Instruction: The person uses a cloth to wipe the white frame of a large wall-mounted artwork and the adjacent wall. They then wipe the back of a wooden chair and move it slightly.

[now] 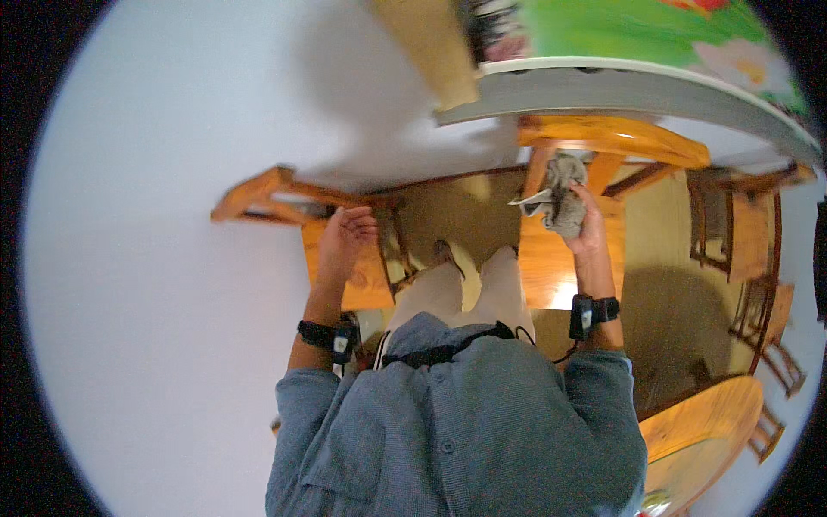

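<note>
My right hand point(586, 226) is closed on a crumpled grey cloth point(568, 200), held over the seat of a wooden chair point(546, 258) on the right. A pale flap of the cloth sticks out to the left. My left hand point(349, 236) is above the seat of another wooden chair point(367, 284) on the left, fingers loosely curled, with no held object visible. Whether it touches that chair cannot be told.
A white wall point(155, 291) runs along the left. Overhead in the picture is a grey-edged panel with a floral print point(614, 39). More wooden chairs point(749, 232) stand at right; a rounded wooden table point(704, 413) is at lower right.
</note>
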The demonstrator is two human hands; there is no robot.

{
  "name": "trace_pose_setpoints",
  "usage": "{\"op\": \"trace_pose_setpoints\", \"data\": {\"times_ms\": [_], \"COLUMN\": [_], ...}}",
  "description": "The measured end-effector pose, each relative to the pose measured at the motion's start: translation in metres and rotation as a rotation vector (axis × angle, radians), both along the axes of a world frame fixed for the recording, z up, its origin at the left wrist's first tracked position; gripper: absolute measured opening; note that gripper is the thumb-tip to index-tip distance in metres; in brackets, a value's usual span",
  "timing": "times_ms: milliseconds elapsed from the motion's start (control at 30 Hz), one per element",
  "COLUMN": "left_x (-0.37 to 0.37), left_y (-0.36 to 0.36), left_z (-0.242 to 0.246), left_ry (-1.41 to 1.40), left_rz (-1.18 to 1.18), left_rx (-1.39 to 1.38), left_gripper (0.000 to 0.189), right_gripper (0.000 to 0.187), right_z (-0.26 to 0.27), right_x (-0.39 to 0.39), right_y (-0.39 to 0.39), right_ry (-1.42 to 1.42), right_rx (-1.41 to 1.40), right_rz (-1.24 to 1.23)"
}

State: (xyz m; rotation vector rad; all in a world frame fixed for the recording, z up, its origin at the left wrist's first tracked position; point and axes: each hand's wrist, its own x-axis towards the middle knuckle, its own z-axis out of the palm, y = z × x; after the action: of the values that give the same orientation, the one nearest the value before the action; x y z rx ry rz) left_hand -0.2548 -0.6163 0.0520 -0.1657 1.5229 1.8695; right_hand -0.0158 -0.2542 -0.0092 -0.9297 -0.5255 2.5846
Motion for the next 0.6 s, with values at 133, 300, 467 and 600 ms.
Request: {"op": "trace_pose_setpoints", "data": {"times_ms": [133,300,467,600], "left_x": [0.005,0.065,0.164,0.231], "left_y": [-0.165,-0.321,-0.408,-0.458], "left_z": [-0.007,-0.019,-0.025,-0.042], "left_ry": [0.001,0.151,0.202,0.125], "left_rz": [0.397,0.696,1.046,1.277], "left_rx": [0.142,0.224,0.148,-0.059], "left_gripper": [0.047,0.047,0.047,0.048], "right_gripper": [0.033,0.034,0.031,0.034], "right_z": [0.012,0.001,0.053,0.091], "right_x": [-0.006,-0.019,-0.06,-0.093], "right_y": [-0.01,-0.003,-0.03,-0.09], "right_ry": [0.007,0.131,-0.043,-0.141], "right_rx": [-0.014,0.024,0.138,0.26], "right_rz": [0.157,0.39,0.402,0.502]}}
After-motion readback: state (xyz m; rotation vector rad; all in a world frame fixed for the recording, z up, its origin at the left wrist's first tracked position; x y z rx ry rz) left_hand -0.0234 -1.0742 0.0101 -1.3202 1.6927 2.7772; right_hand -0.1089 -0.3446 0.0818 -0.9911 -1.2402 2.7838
